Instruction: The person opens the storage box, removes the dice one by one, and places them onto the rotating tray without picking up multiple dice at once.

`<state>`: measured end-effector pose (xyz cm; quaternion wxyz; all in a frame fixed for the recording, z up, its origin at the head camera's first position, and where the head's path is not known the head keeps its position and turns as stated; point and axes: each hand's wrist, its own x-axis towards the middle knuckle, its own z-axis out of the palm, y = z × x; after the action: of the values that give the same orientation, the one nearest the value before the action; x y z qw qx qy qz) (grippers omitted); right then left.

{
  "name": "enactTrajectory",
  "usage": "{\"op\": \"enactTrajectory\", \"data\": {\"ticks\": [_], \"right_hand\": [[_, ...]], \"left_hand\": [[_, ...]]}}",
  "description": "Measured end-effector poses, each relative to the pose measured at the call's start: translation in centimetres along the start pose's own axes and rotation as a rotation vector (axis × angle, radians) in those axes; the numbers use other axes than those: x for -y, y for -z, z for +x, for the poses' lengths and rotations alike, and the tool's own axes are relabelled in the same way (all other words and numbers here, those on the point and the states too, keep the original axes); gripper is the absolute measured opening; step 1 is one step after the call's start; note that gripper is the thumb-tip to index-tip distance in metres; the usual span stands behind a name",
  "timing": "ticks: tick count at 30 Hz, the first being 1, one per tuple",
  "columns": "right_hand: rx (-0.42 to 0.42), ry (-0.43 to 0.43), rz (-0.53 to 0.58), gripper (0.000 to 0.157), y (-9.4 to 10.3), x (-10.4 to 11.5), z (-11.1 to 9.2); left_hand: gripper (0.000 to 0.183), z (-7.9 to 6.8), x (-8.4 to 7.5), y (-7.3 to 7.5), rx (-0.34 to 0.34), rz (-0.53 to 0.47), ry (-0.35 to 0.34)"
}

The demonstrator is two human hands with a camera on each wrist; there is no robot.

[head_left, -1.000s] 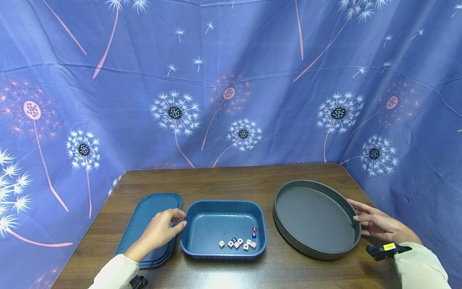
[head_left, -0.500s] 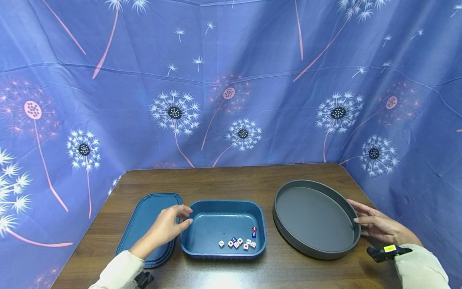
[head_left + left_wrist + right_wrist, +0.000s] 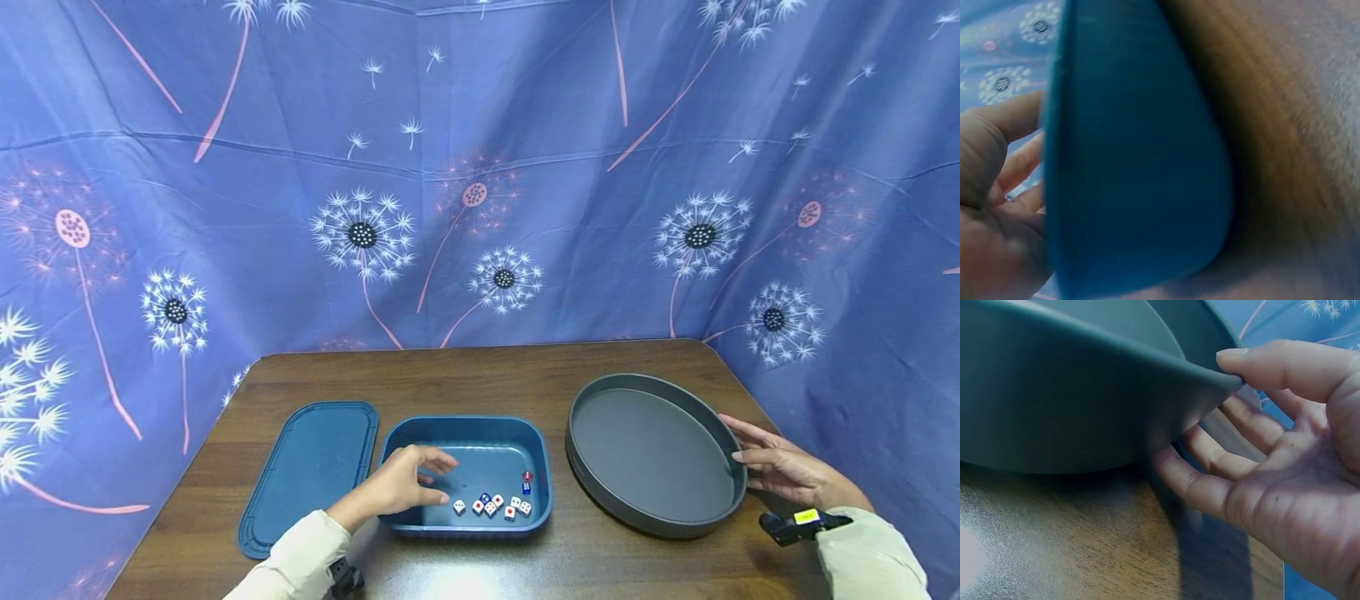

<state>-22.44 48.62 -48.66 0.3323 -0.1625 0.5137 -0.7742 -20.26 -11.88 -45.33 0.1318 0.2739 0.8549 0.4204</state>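
The dice (image 3: 491, 508) are lying in the near right part of the blue box (image 3: 487, 462), whose walls are presumably keeping them from rolling off across the worktop (image 3: 480, 375). Over the box's left half, the left hand (image 3: 397, 485) is hanging with loose fingers, its grip holding nothing. Farther right, the right hand (image 3: 787, 475) is pinching the rim of the round grey tray (image 3: 652, 450), probably steadying it. The blue lid (image 3: 311, 467) is lying left of the box. In the blurred left wrist view, the box wall is hiding the left fingertips.
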Motion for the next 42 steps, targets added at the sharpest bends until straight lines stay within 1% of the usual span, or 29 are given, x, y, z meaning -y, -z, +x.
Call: {"op": "enactTrajectory", "data": {"ticks": [4,8,11,14,24,33,38,42], "right_hand": [[0.022,-0.003,0.023,0.069,-0.1,-0.1,0.1],[0.019,-0.003,0.028,0.068,-0.1,-0.1,0.0],[0.012,-0.008,0.021,0.068,-0.1,-0.1,0.0],[0.004,-0.010,0.014,0.067,-0.2,-0.1,-0.1],[-0.017,-0.009,0.002,0.067,-0.3,0.0,0.0],[-0.033,-0.013,-0.004,0.067,-0.2,0.0,-0.2],[-0.019,-0.014,0.002,0.067,-0.2,-0.1,-0.2],[0.008,-0.006,0.012,0.067,-0.1,-0.1,-0.1]], "left_hand": [[0.041,0.7,0.5,-1.1,0.068,0.025,0.010],[0.038,1.2,1.1,-1.7,0.110,0.051,-0.008],[0.035,1.5,1.6,-2.1,0.104,0.087,-0.024],[0.032,1.7,1.9,-2.5,0.088,0.104,-0.024],[0.024,1.8,1.9,-3.0,0.066,0.076,-0.016],[0.021,1.8,1.7,-3.2,0.036,0.099,-0.022],[0.018,1.8,1.8,-3.2,0.021,0.101,-0.031],[0.015,1.9,2.0,-3.2,0.017,0.104,-0.026]]}}
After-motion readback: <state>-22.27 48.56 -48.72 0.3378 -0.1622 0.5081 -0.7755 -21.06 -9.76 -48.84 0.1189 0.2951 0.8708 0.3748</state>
